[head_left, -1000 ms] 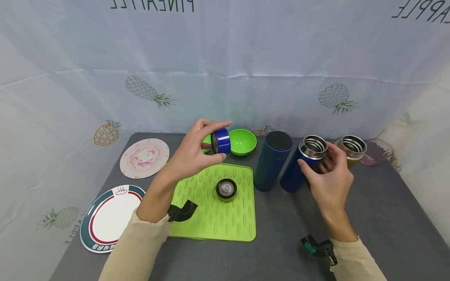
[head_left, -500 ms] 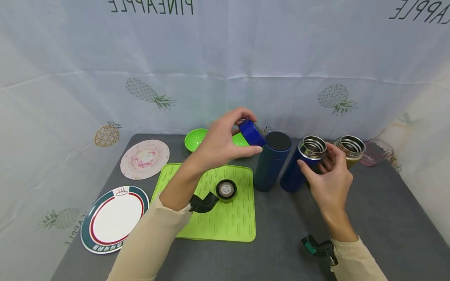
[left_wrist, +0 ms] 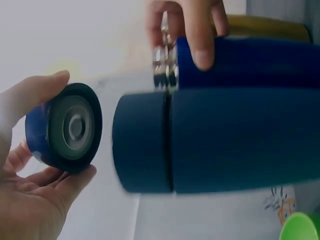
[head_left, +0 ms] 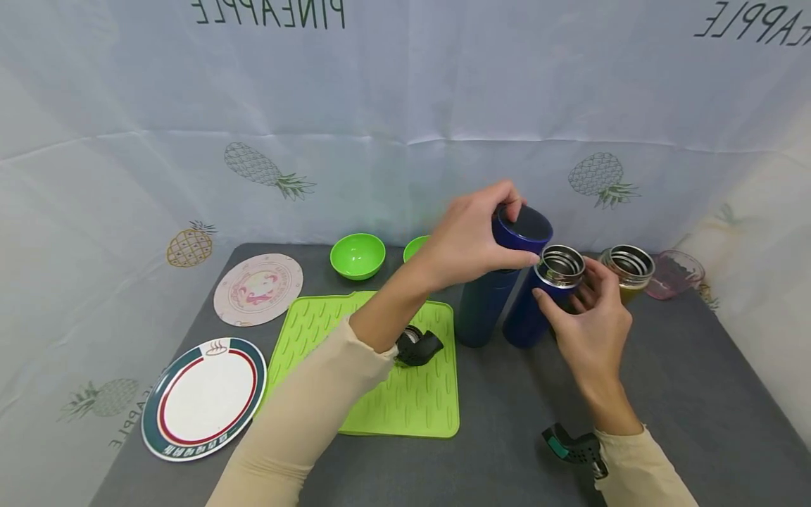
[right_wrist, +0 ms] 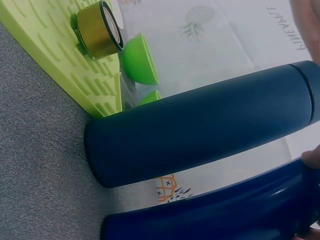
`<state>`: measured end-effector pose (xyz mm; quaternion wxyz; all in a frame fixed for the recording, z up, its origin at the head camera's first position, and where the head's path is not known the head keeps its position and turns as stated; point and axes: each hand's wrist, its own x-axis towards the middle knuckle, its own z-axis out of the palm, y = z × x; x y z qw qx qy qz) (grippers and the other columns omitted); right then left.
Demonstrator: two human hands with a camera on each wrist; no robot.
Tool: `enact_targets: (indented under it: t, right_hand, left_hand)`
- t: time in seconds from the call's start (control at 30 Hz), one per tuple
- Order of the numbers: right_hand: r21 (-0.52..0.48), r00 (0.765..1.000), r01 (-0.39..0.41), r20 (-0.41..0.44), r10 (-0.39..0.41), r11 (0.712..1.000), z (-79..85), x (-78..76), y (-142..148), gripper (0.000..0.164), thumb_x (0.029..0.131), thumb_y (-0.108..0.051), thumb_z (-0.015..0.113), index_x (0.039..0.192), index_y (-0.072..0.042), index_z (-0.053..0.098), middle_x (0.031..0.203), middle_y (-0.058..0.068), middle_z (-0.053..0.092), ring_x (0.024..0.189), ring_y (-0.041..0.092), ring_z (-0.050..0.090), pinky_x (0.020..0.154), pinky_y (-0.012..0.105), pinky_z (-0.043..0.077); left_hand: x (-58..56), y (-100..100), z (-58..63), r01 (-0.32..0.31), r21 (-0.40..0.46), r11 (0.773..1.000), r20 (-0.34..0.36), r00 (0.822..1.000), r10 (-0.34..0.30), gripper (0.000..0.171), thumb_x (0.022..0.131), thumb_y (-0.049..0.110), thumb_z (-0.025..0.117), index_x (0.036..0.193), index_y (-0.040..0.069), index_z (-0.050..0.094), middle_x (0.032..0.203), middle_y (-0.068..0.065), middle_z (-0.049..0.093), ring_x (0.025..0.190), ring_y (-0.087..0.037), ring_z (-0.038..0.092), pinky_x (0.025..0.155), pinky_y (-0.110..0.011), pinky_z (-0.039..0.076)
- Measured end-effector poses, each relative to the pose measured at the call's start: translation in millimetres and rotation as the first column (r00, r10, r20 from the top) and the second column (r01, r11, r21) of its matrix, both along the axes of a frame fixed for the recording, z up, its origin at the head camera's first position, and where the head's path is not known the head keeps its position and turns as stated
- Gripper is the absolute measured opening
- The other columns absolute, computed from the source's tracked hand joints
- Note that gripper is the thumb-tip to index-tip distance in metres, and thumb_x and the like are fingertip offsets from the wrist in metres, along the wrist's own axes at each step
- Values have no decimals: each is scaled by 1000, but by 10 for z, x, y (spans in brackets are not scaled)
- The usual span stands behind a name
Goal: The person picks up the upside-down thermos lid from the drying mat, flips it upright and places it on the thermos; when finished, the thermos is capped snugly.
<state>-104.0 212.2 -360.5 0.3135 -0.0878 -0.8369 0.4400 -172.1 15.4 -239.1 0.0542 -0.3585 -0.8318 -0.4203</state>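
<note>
My left hand (head_left: pixel 465 236) pinches a blue bottle lid (head_left: pixel 524 232) between thumb and fingers, its dark flat top facing up. The left wrist view shows the underside of the lid (left_wrist: pixel 75 127), apart from the capped top of a dark teal bottle (left_wrist: pixel 240 140). That bottle stands upright, partly behind the lid in the head view. Beside it, an open blue thermos bottle (head_left: pixel 529 313) with a steel neck is held near its top by my right hand (head_left: pixel 589 331), thumb in front and fingers on the far side.
A yellow-gold open bottle (head_left: pixel 627 271) and pink clear bowl (head_left: pixel 676 274) stand right. On the green mat (head_left: pixel 418 408) rests a gold lid (right_wrist: pixel 100 32). Two green bowls (head_left: pixel 357 255) sit behind; a pink disc (head_left: pixel 258 290) and white plate (head_left: pixel 205 401) lie left.
My left hand has carried the blue lid rightward from over the mat to above the bottles, turning it from on edge to top side up. The right hand stays on the blue bottle.
</note>
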Motion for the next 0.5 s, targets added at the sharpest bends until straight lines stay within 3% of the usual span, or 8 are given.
enact_targets:
  t: [0.17,0.37,0.5]
  right_hand:
    - [-13,1000,-7,-1,7,1000,4,4,18,72,80,-18,88,143,-15,53,137,10,66,123,31,68,95,14,52]
    - [-11,1000,-22,-10,22,1000,-14,-5,31,72,81,-19,87,144,-16,52,139,9,65,122,30,69,94,12,52]
    - [-7,999,-31,-28,31,999,-12,2,36,71,81,-18,87,142,-17,53,137,9,67,119,11,70,92,7,50]
  left_hand:
    - [-29,273,13,31,-103,994,-19,999,-33,48,79,34,89,93,14,47,93,2,52,86,-11,49,72,-20,35]
    - [-50,528,-19,60,-171,984,-92,993,-76,47,77,35,90,86,16,47,82,3,48,80,-11,46,72,-19,32]
    - [-36,642,-41,58,-234,971,-135,987,-91,43,79,32,89,83,17,48,82,4,51,79,-9,48,70,-17,33]
